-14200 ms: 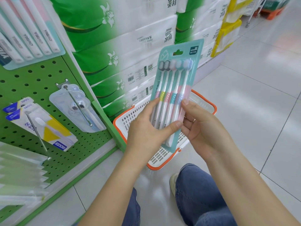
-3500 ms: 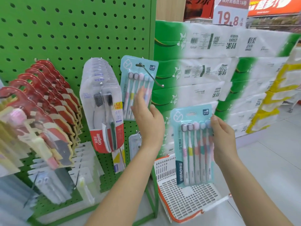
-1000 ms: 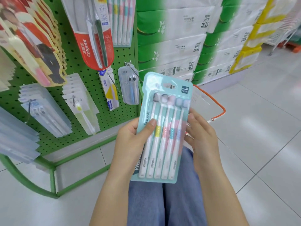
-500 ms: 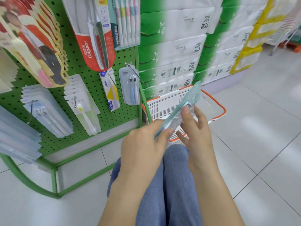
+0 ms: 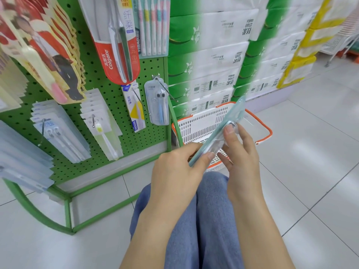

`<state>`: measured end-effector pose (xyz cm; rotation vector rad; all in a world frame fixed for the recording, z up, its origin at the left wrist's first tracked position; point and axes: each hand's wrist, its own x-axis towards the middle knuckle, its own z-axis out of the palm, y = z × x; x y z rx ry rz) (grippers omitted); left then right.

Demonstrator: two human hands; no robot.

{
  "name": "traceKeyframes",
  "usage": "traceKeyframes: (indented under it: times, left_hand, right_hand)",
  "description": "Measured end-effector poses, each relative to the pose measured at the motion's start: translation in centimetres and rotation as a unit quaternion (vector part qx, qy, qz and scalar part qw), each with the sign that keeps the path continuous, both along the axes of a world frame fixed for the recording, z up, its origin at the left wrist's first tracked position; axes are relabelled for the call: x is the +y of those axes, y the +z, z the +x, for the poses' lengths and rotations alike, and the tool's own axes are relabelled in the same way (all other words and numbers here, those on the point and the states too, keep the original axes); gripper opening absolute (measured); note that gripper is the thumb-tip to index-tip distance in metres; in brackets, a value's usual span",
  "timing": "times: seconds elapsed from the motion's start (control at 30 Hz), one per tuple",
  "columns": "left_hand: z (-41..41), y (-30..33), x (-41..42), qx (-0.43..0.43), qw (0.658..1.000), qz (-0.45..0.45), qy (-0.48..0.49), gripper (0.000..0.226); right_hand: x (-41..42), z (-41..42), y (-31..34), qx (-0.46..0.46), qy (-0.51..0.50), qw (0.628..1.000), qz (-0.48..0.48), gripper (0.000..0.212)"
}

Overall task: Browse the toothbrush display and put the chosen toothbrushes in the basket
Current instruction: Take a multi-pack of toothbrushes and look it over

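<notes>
Since a second ago you have turned the teal toothbrush pack (image 5: 223, 131) from face-up to edge-on, so only its thin side shows, slanting from 7 o'clock up toward 1 o'clock over the near rim of the basket (image 5: 196, 129). Your left hand (image 5: 174, 173) grips the pack's lower end, thumb on top and fingers curled beneath; your right hand (image 5: 240, 156) pinches its middle, with the fingers (image 5: 229, 131) bent over the blister side. The white, orange-rimmed basket sits on the floor (image 5: 301, 152) just beyond your hands at 12 o'clock, touching the corner post of the green pegboard rack (image 5: 120, 113). Your knees in blue jeans (image 5: 209, 220) lie below the hands at 6 o'clock. On the rack at 10 o'clock hang a red Colgate pack (image 5: 120, 55), another teal multi-pack (image 5: 152, 26) beside it, and a small clear blister pack (image 5: 158, 105) on a hook nearest the basket. Stacked green-and-white tissue packs (image 5: 213, 55) fill the view at 1 o'clock behind the basket.
</notes>
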<state>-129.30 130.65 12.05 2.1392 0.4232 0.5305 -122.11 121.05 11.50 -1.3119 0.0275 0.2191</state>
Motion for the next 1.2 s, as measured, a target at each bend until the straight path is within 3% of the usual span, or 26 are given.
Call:
traceKeyframes:
  times: [0.27,0.43,0.5,0.6,0.67,0.77,0.9,1.2]
  left_hand:
    - [-1.6,-0.9,1.2,0.114,0.99,0.017,-0.086,0.028]
    - [-1.1,-2.1,1.6,0.089,0.993,-0.023,-0.068,0.016]
    - [-1.0,-2.2,1.8,0.052,0.991,-0.115,-0.051,0.013]
    - [-1.0,-1.8,1.9,-0.007,0.96,-0.278,-0.026,0.016]
    - [-1.1,-1.9,1.9,-0.035,0.931,-0.364,-0.013,0.015]
    - [-1.3,-2.5,2.2,-0.05,0.897,-0.44,0.002,0.026]
    - [-1.4,-3.0,2.3,-0.043,0.883,-0.466,0.011,0.027]
    - [-1.5,-3.0,1.5,-0.06,0.924,-0.377,0.019,0.027]
  right_hand:
    - [-1.5,2.0,0.4,0.023,-0.057,0.998,0.026,0.076]
    - [-2.0,2.1,0.1,0.008,-0.033,0.999,0.022,0.074]
    - [-2.1,1.9,-0.3,0.007,-0.039,0.999,0.024,0.073]
    - [-2.7,1.4,-0.7,0.02,-0.035,0.999,0.019,0.052]
    - [-2.8,0.8,-1.2,0.033,0.014,0.999,0.018,0.036]
    - [-2.6,-0.7,-2.0,0.061,0.097,0.992,0.052,0.032]
    - [-2.5,-1.9,-2.1,0.075,0.113,0.986,0.096,0.031]
    - [-2.0,-2.6,-1.8,0.075,0.086,0.987,0.114,0.029]
